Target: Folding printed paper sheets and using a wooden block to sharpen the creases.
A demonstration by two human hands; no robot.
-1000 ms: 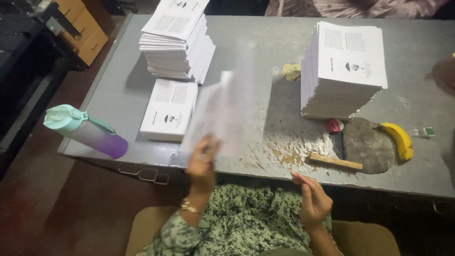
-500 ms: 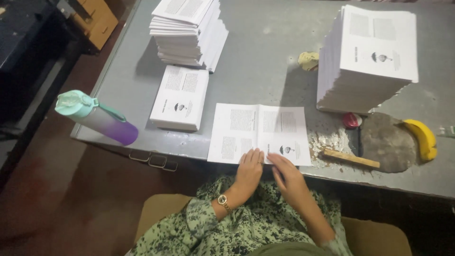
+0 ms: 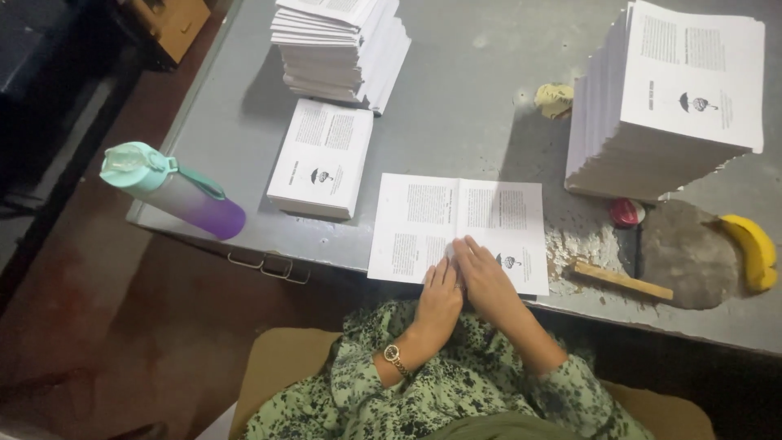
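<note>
Both hands lie flat, side by side and touching, on the near edge of an unfolded printed sheet [image 3: 459,230] that rests open on the grey table [image 3: 456,106]. The left hand [image 3: 440,300], a watch on its wrist, presses down with fingers together; the right hand [image 3: 486,277] lies with fingers stretched along the sheet's centre fold. Neither pinches anything. Just left of the hands sits a low pile of folded booklets [image 3: 320,156], and beyond it a taller stack [image 3: 338,45]. Further left lies a teal and purple bottle [image 3: 171,189]. Right of the hands are a wooden stick [image 3: 623,279], a red cap [image 3: 626,213], a yellow object [image 3: 753,250] and 1 tall paper stack [image 3: 672,102]
</note>
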